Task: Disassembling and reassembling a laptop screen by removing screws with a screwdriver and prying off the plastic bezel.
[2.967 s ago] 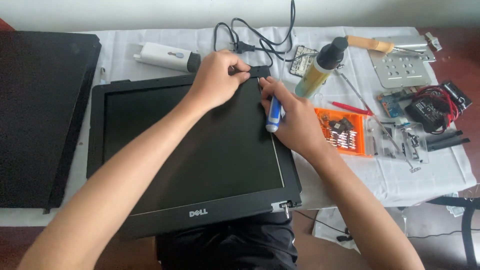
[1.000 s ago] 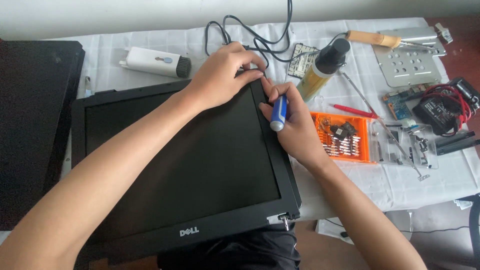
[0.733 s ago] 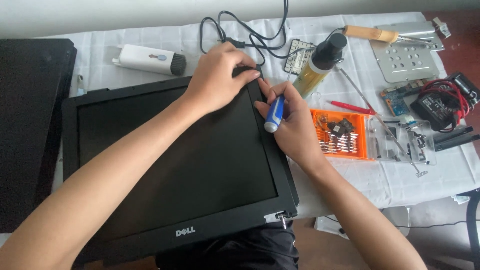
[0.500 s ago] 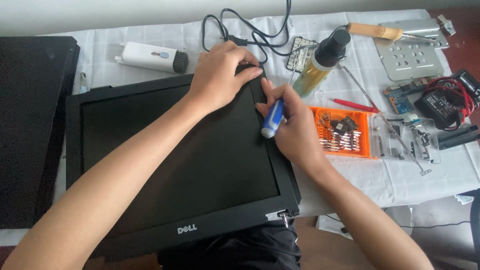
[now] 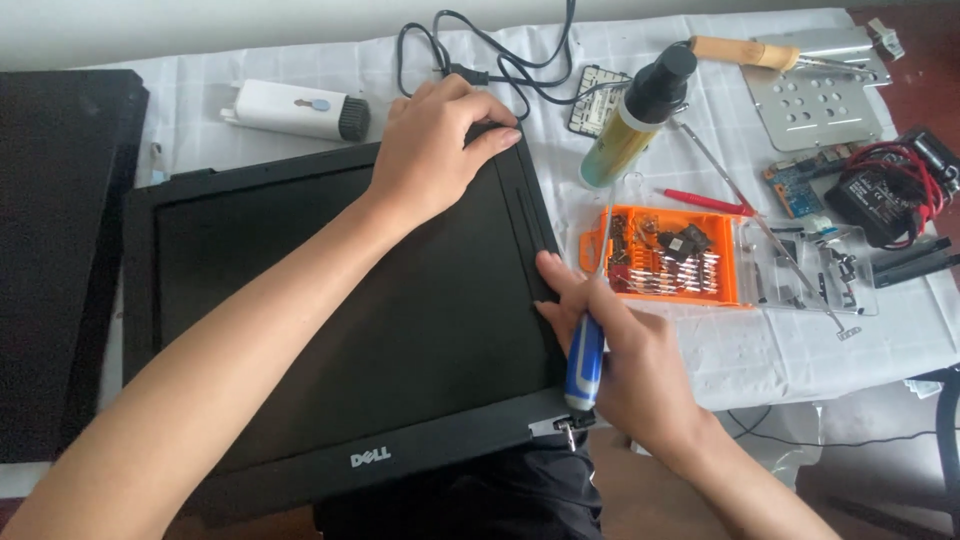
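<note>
- A black slab (image 5: pixel 60 260) is seen lying flat at the far left of the table, just beside the screen panel
- A black-framed laptop screen panel (image 5: pixel 330 330) is laid face up on the white cloth (image 5: pixel 760 350), tilted slightly, with its lower edge hanging over the table's near edge
- A white cleaning brush tool with a black end (image 5: pixel 295 108) is placed just beyond the panel's top edge
- The left hand (image 5: pixel 435 145) is pressed palm down on the panel's top right corner, fingers curled over the frame's edge; nothing else is held in it
- A black cable (image 5: pixel 490 60) is looped on the cloth behind that hand
- The right hand (image 5: pixel 625 360) is closed around a blue-handled screwdriver (image 5: pixel 586 362), which is held in the fist with its end pointing down towards the metal hinge (image 5: pixel 552 428) at the panel's lower right corner; the fingertips are set against the frame's right edge
- A bottle with a black cap (image 5: pixel 635 115) is stood upright to the right of the panel
- An orange bit case (image 5: pixel 665 258) is left open just beside the right hand
- A perforated metal plate (image 5: pixel 815 90) and a small circuit board with red wires (image 5: pixel 870 185) are spread at the far right
</note>
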